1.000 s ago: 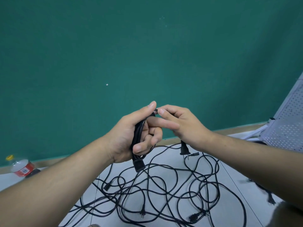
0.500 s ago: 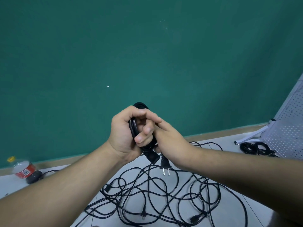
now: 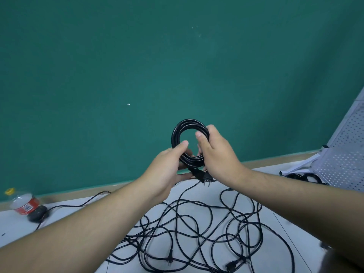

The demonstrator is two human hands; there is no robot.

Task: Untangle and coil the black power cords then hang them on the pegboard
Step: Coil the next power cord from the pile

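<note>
Both hands grip 1 coiled cord; tangled cords below

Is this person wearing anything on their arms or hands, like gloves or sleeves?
No. The left hand and right hand are bare: no gloves, and no rings that show. The left forearm and right forearm are bare too, with no sleeve, watch or bracelet in view.

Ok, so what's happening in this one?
A person holds one coiled black cord up in both hands: the left hand grips its lower edge, the right hand its right side, and its plug hangs below. A tangle of cords lies on the floor. The pegboard stands at the right; this coil is not yet hung.
</note>
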